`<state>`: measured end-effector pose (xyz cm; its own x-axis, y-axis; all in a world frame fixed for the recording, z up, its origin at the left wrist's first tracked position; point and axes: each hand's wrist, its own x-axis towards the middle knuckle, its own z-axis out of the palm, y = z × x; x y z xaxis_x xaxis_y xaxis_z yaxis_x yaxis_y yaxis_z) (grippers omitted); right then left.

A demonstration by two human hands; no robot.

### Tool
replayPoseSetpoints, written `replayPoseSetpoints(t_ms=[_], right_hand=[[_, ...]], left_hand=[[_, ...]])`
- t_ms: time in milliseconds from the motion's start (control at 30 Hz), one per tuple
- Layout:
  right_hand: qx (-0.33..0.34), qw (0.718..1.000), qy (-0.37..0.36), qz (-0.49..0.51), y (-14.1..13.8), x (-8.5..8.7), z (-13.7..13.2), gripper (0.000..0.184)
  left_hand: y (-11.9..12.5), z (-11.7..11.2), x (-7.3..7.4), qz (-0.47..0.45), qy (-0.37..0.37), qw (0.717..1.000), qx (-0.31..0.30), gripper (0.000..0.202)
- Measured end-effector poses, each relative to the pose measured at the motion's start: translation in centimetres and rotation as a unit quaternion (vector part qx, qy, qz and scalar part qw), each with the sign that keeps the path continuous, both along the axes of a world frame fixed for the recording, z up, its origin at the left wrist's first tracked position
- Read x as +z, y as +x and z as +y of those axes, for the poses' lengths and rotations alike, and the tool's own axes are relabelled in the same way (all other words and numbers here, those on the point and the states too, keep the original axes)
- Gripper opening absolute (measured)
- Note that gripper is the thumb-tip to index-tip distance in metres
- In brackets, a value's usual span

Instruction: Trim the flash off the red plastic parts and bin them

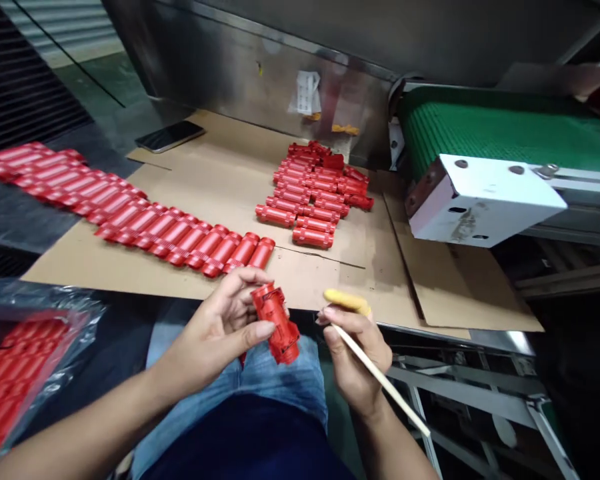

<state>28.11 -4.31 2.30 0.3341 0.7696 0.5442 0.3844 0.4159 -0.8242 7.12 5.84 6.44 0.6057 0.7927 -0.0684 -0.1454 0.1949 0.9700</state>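
Note:
My left hand (225,320) grips a red plastic tubular part (275,320) between thumb and fingers, above my lap; the part is tilted, its cut-outs and raised clips facing up. To its right, my right hand (355,347) pinches a thin cream-coloured stick (385,383) like a pen. The stick's tip is hidden or too small to make out, and it stands apart from the red part. A yellow finger cover (347,300) sits on one finger of that hand. Just beyond my left hand, a long row of red tubular parts (180,237) lies side by side on cardboard (230,157).
A second group of red parts (310,193) lies farther back on the cardboard. A phone (170,136) rests at the back left. At the right, a green conveyor belt (490,127) ends in a white metal bracket (485,200). A plastic bag (87,307) with red parts stands lower left.

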Motion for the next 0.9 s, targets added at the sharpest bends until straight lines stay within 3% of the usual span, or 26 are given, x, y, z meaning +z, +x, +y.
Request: replayPoseSetpoints(t_ms=[100,267,433,700,900], right_hand=[[0.080,0.996,0.021,-0.022,-0.5,0.0,0.3,0.030],[0.156,0.986,0.043,-0.031,-2.8,-0.8,1.4,0.031],[0.166,0.983,0.050,-0.059,-4.6,-0.9,1.8,0.030],[0.169,0.981,0.035,-0.092,-5.5,-0.7,1.9,0.044],[0.165,0.982,0.026,-0.091,-5.8,-0.5,1.7,0.039]], left_hand=[[-1.1,-2.3,-2.4,0.027,-0.068,0.997,0.037,0.052],[-2.9,-4.9,-4.7,0.067,-0.056,0.986,0.143,0.039],[-4.0,-5.5,-5.1,0.067,-0.041,0.979,0.187,0.041],[-4.8,-5.6,-5.4,0.066,-0.045,0.978,0.193,0.040],[-4.9,-5.8,-5.3,0.074,-0.009,0.978,0.193,0.040]])
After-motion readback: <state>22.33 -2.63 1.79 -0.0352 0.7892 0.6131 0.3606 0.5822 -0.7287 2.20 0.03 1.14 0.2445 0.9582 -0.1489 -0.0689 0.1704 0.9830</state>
